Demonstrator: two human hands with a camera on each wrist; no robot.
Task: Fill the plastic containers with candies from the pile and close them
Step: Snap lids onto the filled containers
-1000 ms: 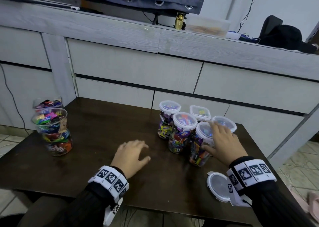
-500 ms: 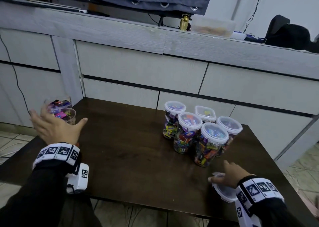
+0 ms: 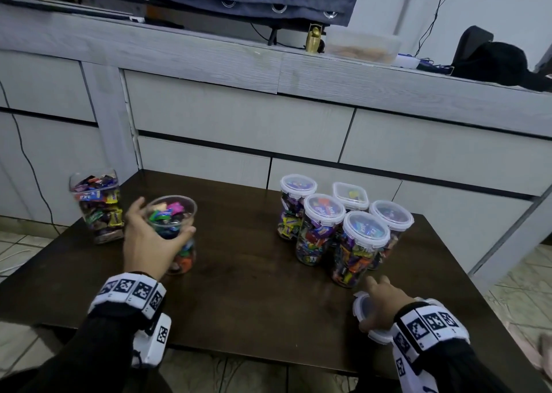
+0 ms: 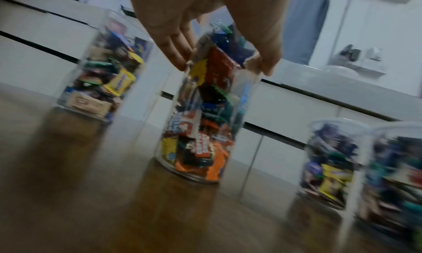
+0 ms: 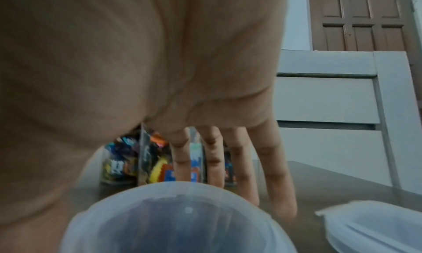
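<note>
Dark wooden table (image 3: 245, 273): the left hand (image 3: 149, 240) wraps curled fingers round the open, brim-full jar (image 3: 174, 231), while the right hand (image 3: 383, 306), fingers straight, lies on a loose lid (image 3: 363, 307) (table's near edge). A hasty drag could tip candies out.

In the left wrist view, motion blur smears the two lidded jars (image 4: 365, 166) at the right edge; the rightmost is cut off. In the right wrist view, the right hand (image 5: 137, 67) hides most of the jars, and a second lid (image 5: 374, 226) runs off the lower right corner.
</note>
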